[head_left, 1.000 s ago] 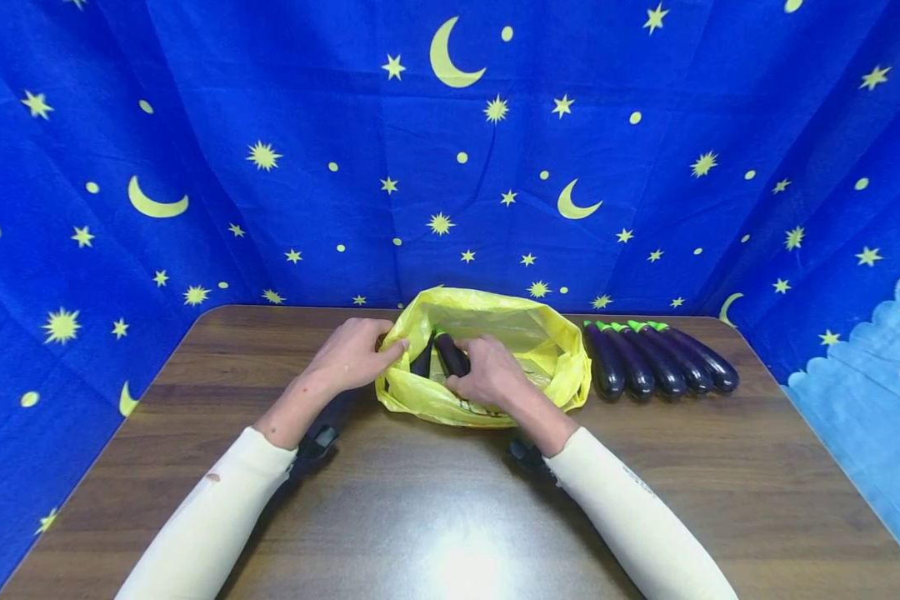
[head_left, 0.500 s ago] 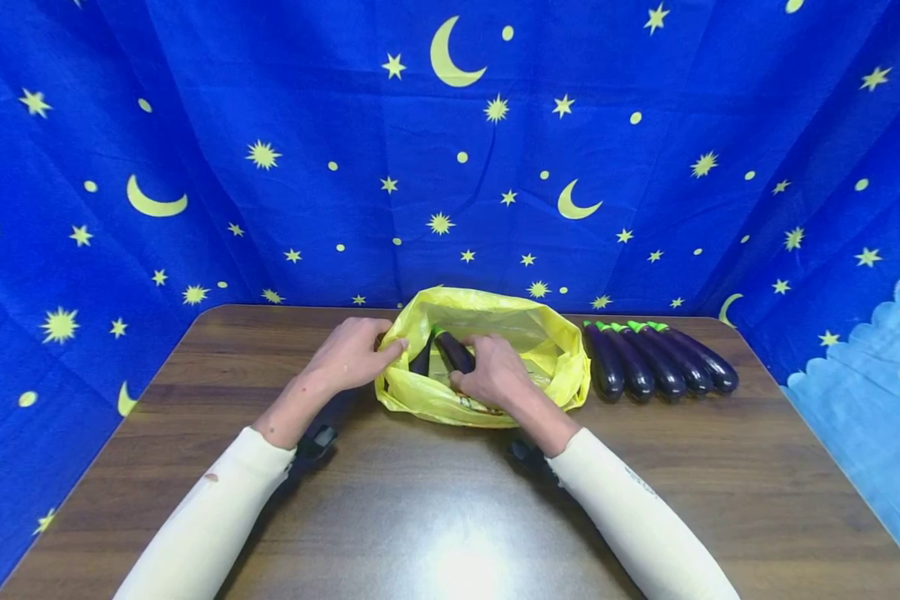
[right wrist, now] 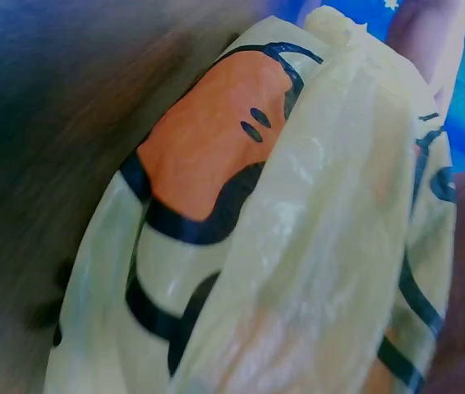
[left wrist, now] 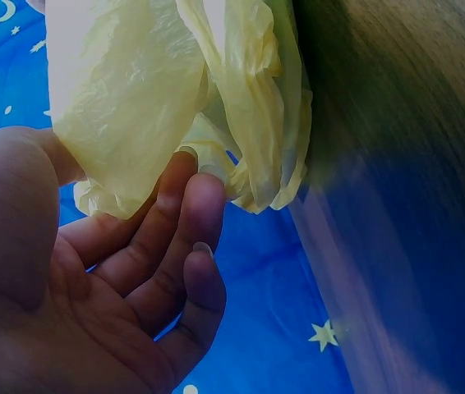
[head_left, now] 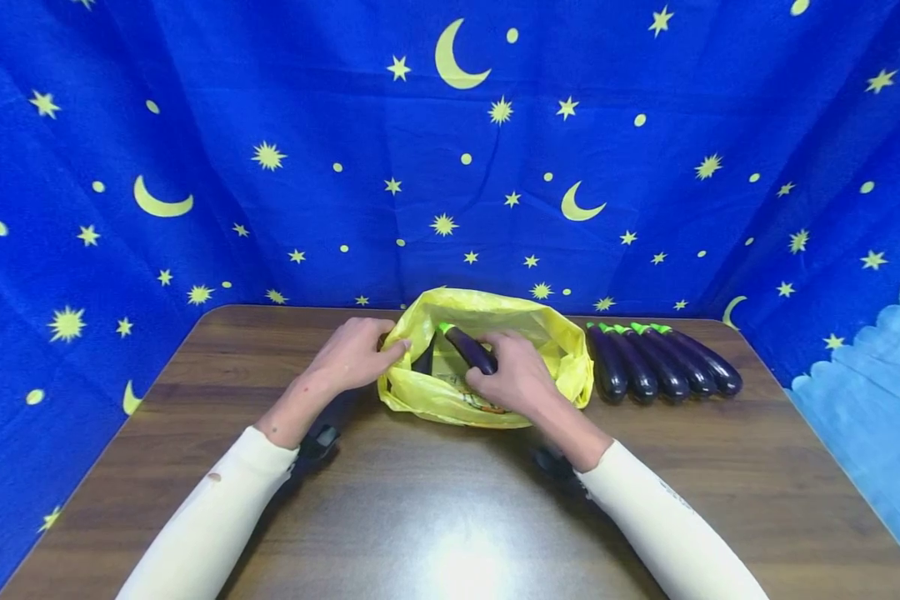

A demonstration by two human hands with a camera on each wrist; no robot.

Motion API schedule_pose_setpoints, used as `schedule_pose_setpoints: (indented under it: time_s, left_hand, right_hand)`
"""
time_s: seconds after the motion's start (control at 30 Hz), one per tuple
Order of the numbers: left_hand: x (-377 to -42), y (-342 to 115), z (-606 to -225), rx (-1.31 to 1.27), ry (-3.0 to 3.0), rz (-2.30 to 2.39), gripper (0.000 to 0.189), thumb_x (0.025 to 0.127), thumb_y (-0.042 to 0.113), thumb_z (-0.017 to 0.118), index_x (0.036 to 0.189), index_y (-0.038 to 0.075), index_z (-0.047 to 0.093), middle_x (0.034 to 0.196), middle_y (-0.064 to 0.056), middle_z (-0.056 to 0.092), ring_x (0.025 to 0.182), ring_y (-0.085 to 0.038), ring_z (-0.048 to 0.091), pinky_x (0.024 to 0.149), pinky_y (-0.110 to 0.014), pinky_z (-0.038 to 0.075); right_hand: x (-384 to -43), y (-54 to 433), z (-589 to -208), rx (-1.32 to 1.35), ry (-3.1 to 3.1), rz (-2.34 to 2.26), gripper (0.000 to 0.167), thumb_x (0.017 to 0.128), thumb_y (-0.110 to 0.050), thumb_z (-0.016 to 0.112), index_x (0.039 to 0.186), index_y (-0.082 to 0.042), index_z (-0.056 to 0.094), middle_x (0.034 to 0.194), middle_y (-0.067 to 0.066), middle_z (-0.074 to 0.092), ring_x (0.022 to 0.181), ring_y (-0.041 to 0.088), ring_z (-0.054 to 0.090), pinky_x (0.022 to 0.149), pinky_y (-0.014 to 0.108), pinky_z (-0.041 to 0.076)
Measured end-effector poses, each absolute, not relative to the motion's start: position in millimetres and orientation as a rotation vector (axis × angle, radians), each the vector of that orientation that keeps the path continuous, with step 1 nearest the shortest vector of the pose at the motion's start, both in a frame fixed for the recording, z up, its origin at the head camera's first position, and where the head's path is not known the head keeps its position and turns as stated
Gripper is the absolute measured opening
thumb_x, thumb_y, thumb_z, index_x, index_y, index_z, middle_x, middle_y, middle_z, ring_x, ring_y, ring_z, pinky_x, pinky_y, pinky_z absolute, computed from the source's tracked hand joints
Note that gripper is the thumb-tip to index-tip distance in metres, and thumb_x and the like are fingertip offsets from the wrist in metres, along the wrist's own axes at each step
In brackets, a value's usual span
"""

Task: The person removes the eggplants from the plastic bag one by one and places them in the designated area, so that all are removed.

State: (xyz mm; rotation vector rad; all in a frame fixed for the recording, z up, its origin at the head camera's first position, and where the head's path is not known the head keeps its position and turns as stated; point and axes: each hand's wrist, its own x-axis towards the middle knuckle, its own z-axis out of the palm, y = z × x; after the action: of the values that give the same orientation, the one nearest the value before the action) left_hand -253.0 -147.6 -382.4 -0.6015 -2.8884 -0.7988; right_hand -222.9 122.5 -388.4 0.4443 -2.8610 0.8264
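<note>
A yellow plastic bag [head_left: 570, 367] stands with its mouth spread wide in the head view. At its left rim my left hand [head_left: 351, 354] pinches the plastic between thumb and fingers; the left wrist view shows the thumb on one side of the film [left wrist: 126, 98]. Reaching into the bag, my right hand [head_left: 516, 375] grips the lower end of a dark purple eggplant [head_left: 468, 348], whose green stem end points to the far left. A second eggplant [head_left: 423, 360] lies inside along the left wall, partly hidden. The bag's printed side [right wrist: 216, 148] covers most of the right wrist view.
Several eggplants [head_left: 663, 367] lie side by side on the wooden table [head_left: 390, 500], just right of the bag. Behind the table's far edge hangs a blue cloth [head_left: 330, 108] with stars and moons. A light blue cloth [head_left: 870, 400] hangs at the right.
My right hand has shifted to the right inside the bag, and the eggplant in it has moved right and tilted more. The left hand keeps its place on the rim.
</note>
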Motion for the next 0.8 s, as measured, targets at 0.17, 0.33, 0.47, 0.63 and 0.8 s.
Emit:
schedule_pose_setpoints:
  time_s: [0.17, 0.33, 0.47, 0.63, 0.8]
  left_hand:
    - [-254, -146, -382, -0.614, -2.88, -0.783, 0.024, 0.101, 0.034, 0.066, 0.085, 0.015, 0.066, 0.068, 0.002, 0.053, 0.064, -0.016, 0.051, 0.056, -0.034, 0.039]
    - [-254, -146, -382, -0.618, -2.889, -0.783, 0.025, 0.101, 0.034, 0.066, 0.086, 0.015, 0.065, 0.067, 0.002, 0.052, 0.063, -0.016, 0.051, 0.056, -0.034, 0.039]
    - [-254, -146, -383, -0.612, -2.892, -0.79, 0.025, 0.101, 0.033, 0.066, 0.085, 0.015, 0.064, 0.067, 0.002, 0.051, 0.062, -0.015, 0.05, 0.055, -0.034, 0.039]
    - [-254, -147, -383, -0.617, -2.878, -0.79, 0.023, 0.101, 0.032, 0.067, 0.085, 0.015, 0.066, 0.068, 0.002, 0.052, 0.063, -0.015, 0.05, 0.055, -0.034, 0.039]
    - [-254, -147, -383, -0.608, -2.897, -0.801, 0.023, 0.101, 0.032, 0.066, 0.087, 0.014, 0.067, 0.068, 0.002, 0.052, 0.061, -0.015, 0.05, 0.055, -0.033, 0.039]
  right_hand:
    - [-216, 134, -387, 0.467, -2.794, 0.869, 0.049, 0.081, -0.024, 0.072, 0.127, -0.008, 0.073, 0.11, 0.009, 0.069, 0.094, 0.025, 0.062, 0.078, 0.041, 0.051]
    - [-210, 145, -388, 0.477, -2.768, 0.888, 0.05, 0.082, -0.024, 0.073, 0.129, -0.007, 0.072, 0.108, 0.008, 0.068, 0.091, 0.023, 0.062, 0.076, 0.039, 0.051]
    - [-206, 156, -388, 0.475, -2.748, 0.909, 0.05, 0.082, -0.023, 0.074, 0.13, -0.008, 0.072, 0.108, 0.008, 0.069, 0.088, 0.023, 0.063, 0.074, 0.038, 0.051]
    - [-201, 169, -385, 0.477, -2.719, 0.922, 0.047, 0.084, -0.021, 0.075, 0.129, -0.009, 0.071, 0.106, 0.008, 0.071, 0.084, 0.022, 0.063, 0.072, 0.037, 0.05]
    - [-196, 183, -381, 0.44, -2.714, 0.912, 0.05, 0.086, -0.021, 0.075, 0.134, -0.01, 0.07, 0.112, 0.011, 0.072, 0.087, 0.025, 0.066, 0.071, 0.037, 0.05]
